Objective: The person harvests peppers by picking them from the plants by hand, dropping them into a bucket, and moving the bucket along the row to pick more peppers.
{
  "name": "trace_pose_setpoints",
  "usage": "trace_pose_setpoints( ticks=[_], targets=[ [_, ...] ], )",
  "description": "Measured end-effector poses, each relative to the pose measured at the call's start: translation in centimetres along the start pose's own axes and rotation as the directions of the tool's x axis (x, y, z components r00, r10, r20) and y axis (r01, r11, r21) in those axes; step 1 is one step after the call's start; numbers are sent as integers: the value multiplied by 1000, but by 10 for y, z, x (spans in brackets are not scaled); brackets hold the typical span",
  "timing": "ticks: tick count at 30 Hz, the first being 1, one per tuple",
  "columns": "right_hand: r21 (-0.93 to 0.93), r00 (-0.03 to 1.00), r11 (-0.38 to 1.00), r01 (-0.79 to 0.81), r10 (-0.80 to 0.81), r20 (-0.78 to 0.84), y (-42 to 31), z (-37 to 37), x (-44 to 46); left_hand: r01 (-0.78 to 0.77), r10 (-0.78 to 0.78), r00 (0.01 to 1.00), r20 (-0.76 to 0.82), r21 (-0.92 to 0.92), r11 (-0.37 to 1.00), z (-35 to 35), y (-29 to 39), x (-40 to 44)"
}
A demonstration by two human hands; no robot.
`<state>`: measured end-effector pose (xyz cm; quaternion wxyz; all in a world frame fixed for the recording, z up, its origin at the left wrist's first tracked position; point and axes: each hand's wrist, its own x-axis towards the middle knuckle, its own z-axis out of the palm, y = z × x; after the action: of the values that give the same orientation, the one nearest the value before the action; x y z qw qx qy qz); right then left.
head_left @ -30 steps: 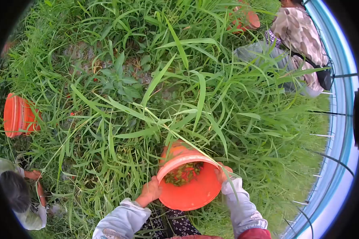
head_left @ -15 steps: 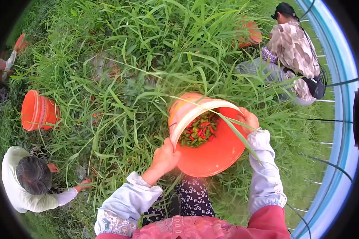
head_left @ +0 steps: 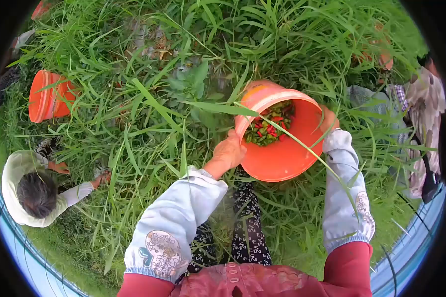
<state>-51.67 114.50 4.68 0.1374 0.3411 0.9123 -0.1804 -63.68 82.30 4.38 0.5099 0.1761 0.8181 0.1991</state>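
An orange bucket (head_left: 292, 163) is tilted with its mouth toward me, held between both hands above the grass. Red and green peppers (head_left: 271, 127) lie inside, heaped toward its bottom. My left hand (head_left: 229, 150) is closed on the rim at the bucket's left side. At the right side of the rim, my right hand (head_left: 329, 120) grips too, its fingers partly hidden by the bucket. A long grass blade (head_left: 302, 144) crosses in front of the opening.
Tall grass (head_left: 148, 109) surrounds me. Another orange bucket (head_left: 49, 96) lies tipped at the left, and a person in a pale top (head_left: 22, 173) bends below it. A person in a patterned shirt (head_left: 425, 119) is at the right, near another orange bucket (head_left: 385, 60) partly hidden by grass.
The bucket in my hands has shifted up and to the right in view, still tilted with the peppers inside. My view has turned, and the person at the right now sits nearer the edge.
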Motion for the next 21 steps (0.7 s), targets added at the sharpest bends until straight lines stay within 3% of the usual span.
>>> trace_pose_setpoints(
  ticks=[1, 3, 4, 5, 7, 9, 11, 13, 15, 17, 19, 20, 21],
  targets=[
    [-5, 1000, 1000, -2, 2, 12, 5, 10, 8, 7, -7, 1000, 9, -6, 1000, -7, -3, 3],
    [128, 986, 985, 114, -96, -135, 38, 33, 37, -201, 215, 968, -133, 112, 973, -24, 7, 6],
    [491, 1000, 871, 29, -23, -19, 55, 44, 58, -256, 274, 937, -216, 108, 961, -35, 17, 8],
    [494, 1000, 869, 31, -27, -16, 28, 30, 60, -250, 269, 938, -217, 109, 962, -51, 28, 13],
    [92, 998, 996, 5, 1, -70, -21, 7, 54, -280, 272, 896, -350, 31, 960, -83, 39, 28],
    [82, 1000, 996, -25, 25, -3, -24, 11, 73, -264, 310, 886, -343, 176, 948, -107, 28, 61],
    [3, 985, 985, -172, 172, -7, -38, 16, 85, -167, 386, 799, -462, 446, 879, -127, -4, 77],
    [-19, 990, 990, -141, 141, 24, -31, 19, 96, 153, 151, 893, -425, 602, 784, -150, -35, 79],
    [19, 993, 993, -113, 113, -28, -21, 26, 103, 267, 26, 919, -393, 669, 694, -163, -73, 68],
    [-5, 987, 988, -157, 158, 19, -6, 30, 109, 136, -24, 985, -171, 684, 716, -162, -129, 57],
    [229, 1000, 973, 9, -12, 13, 52, 61, 126, 128, -96, 992, -85, 671, 730, -149, -144, 31],
    [230, 1000, 973, 15, -20, 17, 78, 77, 137, 160, -144, 987, -77, 633, 758, -139, -154, 25],
    [371, 1000, 929, -12, 21, -21, 105, 94, 144, 166, -152, 985, -77, 628, 760, -135, -161, 22]
  ],
)
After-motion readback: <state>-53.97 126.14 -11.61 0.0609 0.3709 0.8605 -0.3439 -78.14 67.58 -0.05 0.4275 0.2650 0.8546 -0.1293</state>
